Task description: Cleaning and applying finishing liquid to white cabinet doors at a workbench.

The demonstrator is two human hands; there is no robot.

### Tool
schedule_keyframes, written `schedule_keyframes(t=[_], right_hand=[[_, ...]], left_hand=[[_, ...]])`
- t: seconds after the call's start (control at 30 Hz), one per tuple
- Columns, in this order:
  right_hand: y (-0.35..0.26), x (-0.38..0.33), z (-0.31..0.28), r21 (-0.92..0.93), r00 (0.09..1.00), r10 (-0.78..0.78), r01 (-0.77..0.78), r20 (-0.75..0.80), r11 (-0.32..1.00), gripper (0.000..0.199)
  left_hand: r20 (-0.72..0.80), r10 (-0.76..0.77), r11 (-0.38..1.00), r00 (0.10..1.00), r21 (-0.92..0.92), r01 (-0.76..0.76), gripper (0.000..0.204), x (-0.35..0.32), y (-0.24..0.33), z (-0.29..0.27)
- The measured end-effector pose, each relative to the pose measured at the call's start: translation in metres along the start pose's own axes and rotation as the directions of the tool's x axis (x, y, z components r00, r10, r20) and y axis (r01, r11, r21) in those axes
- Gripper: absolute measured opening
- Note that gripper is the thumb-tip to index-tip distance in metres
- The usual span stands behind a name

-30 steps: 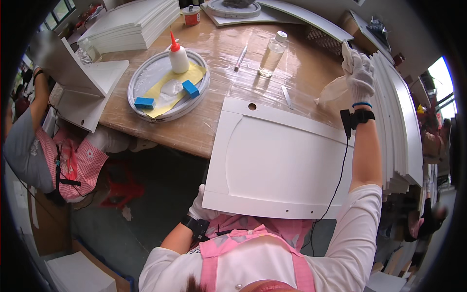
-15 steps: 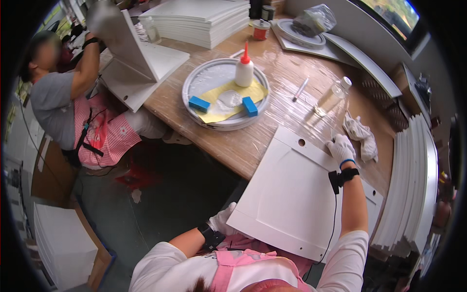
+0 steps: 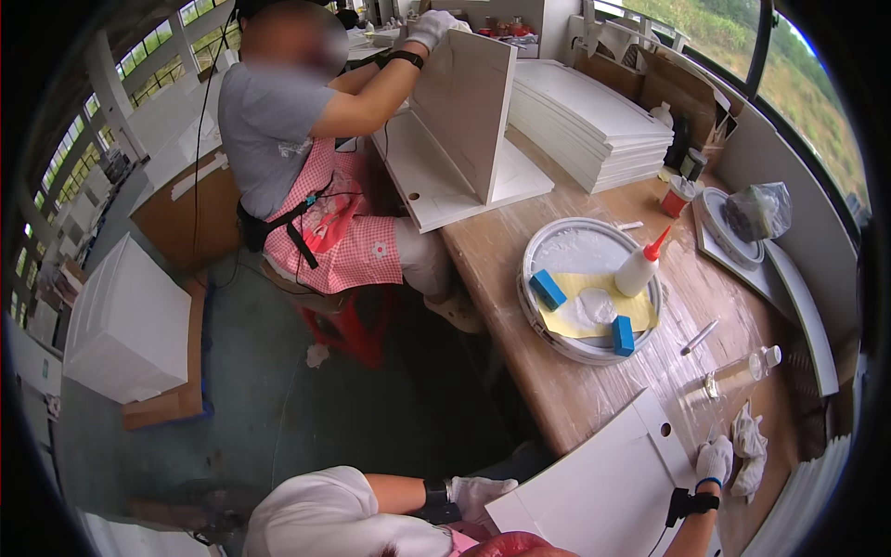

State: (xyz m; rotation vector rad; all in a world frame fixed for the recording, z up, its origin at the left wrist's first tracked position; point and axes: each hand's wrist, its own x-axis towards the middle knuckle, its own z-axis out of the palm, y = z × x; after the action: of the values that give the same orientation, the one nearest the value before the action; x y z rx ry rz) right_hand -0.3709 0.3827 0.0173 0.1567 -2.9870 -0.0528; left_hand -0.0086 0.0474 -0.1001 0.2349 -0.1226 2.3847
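Observation:
A white board (image 3: pixel 594 483) with a round hole near its far corner lies at the table's near edge, close to me. My left hand (image 3: pixel 478 497), in a white glove, is closed at the board's left corner. Beyond the board's right edge, my right hand (image 3: pixel 714 460), gloved and with a blue cuff, is closed. A thin pale thing seems to stick up from its fingers, too small to name. Just right of that hand lies a crumpled white cloth (image 3: pixel 748 446). A clear bottle (image 3: pixel 742 373) lies or leans farther back.
A round lid (image 3: pixel 554 243) carries yellow sandpaper (image 3: pixel 566 320), blue blocks (image 3: pixel 623 335) and a red-tipped glue bottle (image 3: pixel 637 271). A pen (image 3: pixel 700 336) lies nearby. Stacked white boards (image 3: pixel 594 121) stand at the back. A co-worker (image 3: pixel 278 139) holds an upright board (image 3: pixel 464 107) at the left.
My view has swung left and up, so the table and my hands now sit lower and farther right. Both hands keep about the same places at the board.

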Motion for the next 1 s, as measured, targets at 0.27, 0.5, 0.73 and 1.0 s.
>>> schedule_keyframes(t=[0.27,0.5,0.73,1.0], right_hand=[[0.009,0.008,-0.007,0.173,0.997,-0.078,0.074,0.014,0.982,0.011],[0.009,0.013,-0.013,0.312,0.987,0.033,-0.081,0.155,0.947,0.017],[0.024,-0.013,-0.013,0.34,1.0,0.03,-0.028,0.0,0.94,0.015],[0.02,-0.141,-0.115,0.932,0.987,0.137,-0.129,0.086,0.338,0.012]], left_hand=[[-0.088,-0.022,0.999,0.996,0.024,0.025,0.077,0.005,0.011,0.018],[-0.231,0.028,0.987,0.973,0.163,0.01,0.08,-0.002,0.002,0.027],[-0.369,0.098,0.92,0.924,0.388,0.057,0.086,0.002,-0.002,0.074],[-0.46,0.134,0.884,0.878,0.456,0.104,0.058,-0.003,0.022,0.074]])
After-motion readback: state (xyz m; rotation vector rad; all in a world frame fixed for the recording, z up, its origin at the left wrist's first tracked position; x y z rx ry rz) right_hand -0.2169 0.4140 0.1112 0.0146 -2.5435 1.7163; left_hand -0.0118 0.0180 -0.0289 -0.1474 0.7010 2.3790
